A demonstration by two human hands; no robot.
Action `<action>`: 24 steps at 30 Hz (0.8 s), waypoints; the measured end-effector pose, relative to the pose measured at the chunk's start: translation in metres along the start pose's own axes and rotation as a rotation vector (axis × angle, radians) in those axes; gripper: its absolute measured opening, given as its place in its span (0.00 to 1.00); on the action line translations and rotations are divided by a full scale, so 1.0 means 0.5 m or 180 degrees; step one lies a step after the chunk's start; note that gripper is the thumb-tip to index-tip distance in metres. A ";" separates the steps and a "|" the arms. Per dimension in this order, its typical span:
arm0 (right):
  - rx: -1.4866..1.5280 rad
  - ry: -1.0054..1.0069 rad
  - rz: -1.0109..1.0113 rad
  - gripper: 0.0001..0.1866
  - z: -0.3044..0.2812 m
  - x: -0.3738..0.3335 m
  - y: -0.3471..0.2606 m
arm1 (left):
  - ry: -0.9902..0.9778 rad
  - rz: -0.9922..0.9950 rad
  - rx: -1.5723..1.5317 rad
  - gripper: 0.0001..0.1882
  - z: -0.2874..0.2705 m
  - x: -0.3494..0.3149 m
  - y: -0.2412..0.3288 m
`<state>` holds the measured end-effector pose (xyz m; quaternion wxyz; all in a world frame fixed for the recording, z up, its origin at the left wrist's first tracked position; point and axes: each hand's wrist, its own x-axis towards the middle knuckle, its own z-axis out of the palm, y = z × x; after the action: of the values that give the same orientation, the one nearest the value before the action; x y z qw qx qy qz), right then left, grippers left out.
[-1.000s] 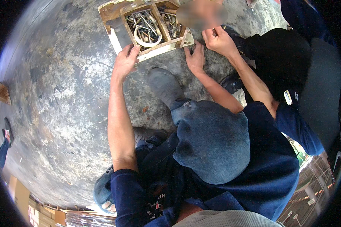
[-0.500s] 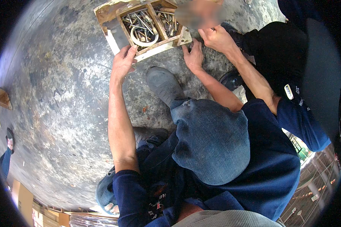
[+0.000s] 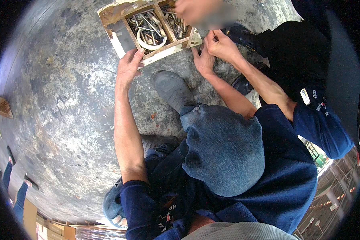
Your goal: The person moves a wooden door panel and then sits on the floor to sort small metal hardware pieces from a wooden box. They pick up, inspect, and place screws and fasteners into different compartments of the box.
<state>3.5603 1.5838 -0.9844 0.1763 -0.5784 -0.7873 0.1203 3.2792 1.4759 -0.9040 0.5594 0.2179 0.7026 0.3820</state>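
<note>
My left hand [image 3: 129, 65] grips the near left corner of a shallow wooden box [image 3: 164, 49], thumb over the rim. My right hand [image 3: 204, 63] cups the near right corner, thumb at the front and fingers along the side; a co-worker's hand partly covers those fingers. Metal rods and bolt-like pieces [image 3: 148, 23] fill the left compartment, with a pale ring [image 3: 139, 39] lying on them. More small metal pieces [image 3: 181, 30] lie in the right compartment. One co-worker's hand [image 3: 223, 47] is closed beside my right hand. Another hand [image 3: 196, 13], blurred, hangs over the right compartment.
The co-worker's dark trouser leg [image 3: 288, 50] and black shoe [image 3: 241, 36] stand close on the right. My grey shoe [image 3: 174, 86] is just below the box on the stained concrete floor [image 3: 76, 108]. Cardboard boxes [image 3: 30, 212] and another person's legs [image 3: 21, 196] are at lower left.
The blurred hand has moved left over the right compartment. The co-worker's other hand has shifted slightly left, toward my right fingers. More of the person's legs shows at lower left. My hands stay put.
</note>
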 end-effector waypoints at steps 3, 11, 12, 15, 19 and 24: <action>0.0256 -0.0219 0.0350 0.29 -0.003 -0.001 -0.005 | -0.0012 0.0009 -0.0026 0.39 -0.001 0.002 -0.004; 0.0021 -0.0151 -0.0106 0.41 -0.015 0.006 -0.013 | -0.0008 0.0022 -0.0039 0.40 -0.004 0.008 -0.010; 0.0083 -0.0132 -0.0143 0.42 -0.017 0.007 -0.014 | -0.0006 0.0009 -0.0044 0.40 -0.003 0.008 -0.010; 0.0119 -0.0043 -0.0293 0.43 -0.023 0.010 -0.018 | 0.0021 -0.0017 -0.0038 0.40 -0.002 0.009 -0.010; -0.0194 0.0044 -0.0426 0.40 -0.024 0.009 -0.020 | 0.0050 -0.0049 -0.0015 0.41 -0.002 0.009 -0.008; -0.0019 -0.0189 -0.0093 0.39 -0.017 0.005 -0.010 | -0.0033 -0.0098 0.0016 0.42 -0.003 0.007 -0.005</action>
<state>3.5590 1.5847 -0.9744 0.1529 -0.5636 -0.8009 0.1325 3.2772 1.4767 -0.9080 0.5683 0.2104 0.7040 0.3704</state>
